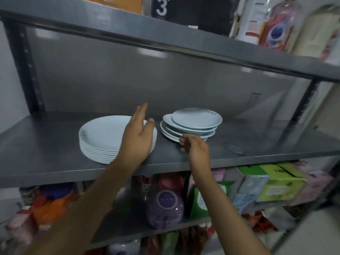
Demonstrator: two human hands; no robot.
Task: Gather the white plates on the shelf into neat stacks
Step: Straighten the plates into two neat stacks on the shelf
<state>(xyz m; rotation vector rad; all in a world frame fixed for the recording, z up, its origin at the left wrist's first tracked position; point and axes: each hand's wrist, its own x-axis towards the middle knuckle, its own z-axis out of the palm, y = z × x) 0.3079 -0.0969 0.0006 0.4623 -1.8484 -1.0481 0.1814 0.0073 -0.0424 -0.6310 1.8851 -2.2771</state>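
Left hand (138, 138) flat and relaxed over the tidy stack (103, 138); right hand (193, 146), fingers curled, touches the crooked stack (191, 124) beside it

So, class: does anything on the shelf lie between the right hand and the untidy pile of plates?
Nothing visible does. The right hand sits at the near rim of the untidy pile, fingers curled beside its lowest plates. The small dark object lies off to the right on the shelf.

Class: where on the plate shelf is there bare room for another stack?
Bare steel shelf lies left of the neat stack of large white plates, and right of the uneven stack of smaller plates, short of a dark flat object. Between the stacks, both hands crowd the gap.
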